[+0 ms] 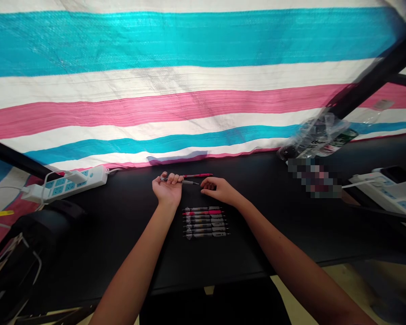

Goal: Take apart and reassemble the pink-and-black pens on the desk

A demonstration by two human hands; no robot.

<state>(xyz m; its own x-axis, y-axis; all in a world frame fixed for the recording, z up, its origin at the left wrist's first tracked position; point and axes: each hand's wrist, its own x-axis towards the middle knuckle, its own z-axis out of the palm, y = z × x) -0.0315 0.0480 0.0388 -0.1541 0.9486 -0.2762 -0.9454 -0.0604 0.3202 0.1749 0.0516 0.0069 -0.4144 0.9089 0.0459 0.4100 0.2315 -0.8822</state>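
Note:
My left hand, palm turned up, is closed around a grey pen whose tip points right. My right hand is just right of that tip, its fingers curled in; whether anything sits between them is hidden. Behind the left fingers a red pen lies crosswise on the black table. Nearer to me, several dark pens with clear barrels lie side by side in a stack of rows. One red pen is among them, close to the far end.
A white power strip with plugs lies at the left, and another power strip at the right. Plastic-wrapped bottles lie at the back right. A black bag stands at the left. A striped tarp hangs behind the table.

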